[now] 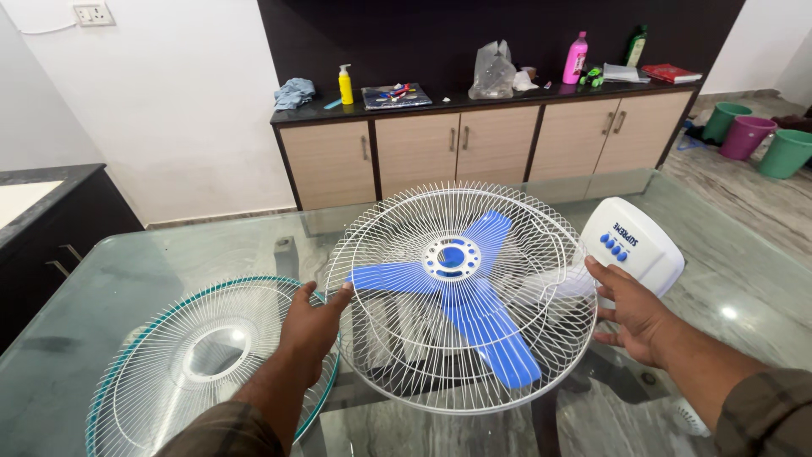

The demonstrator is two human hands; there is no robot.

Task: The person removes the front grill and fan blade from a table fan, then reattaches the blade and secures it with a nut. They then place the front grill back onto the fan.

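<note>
Both hands bracket the fan on a glass table [152,254] before a long cabinet [491,140]: left hand [311,326] pinches the rear grille's [461,296] rim, right hand [630,309] lies open against the white motor housing [633,245]. Fan lies face-up, blue blades [482,317] skyward, housing pointing right. Detached front grille [199,360] rests left.

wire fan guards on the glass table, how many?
2. One guard mid-table over the blue blades, left hand on its rim. Second guard flat at left. None seem hidden.
</note>
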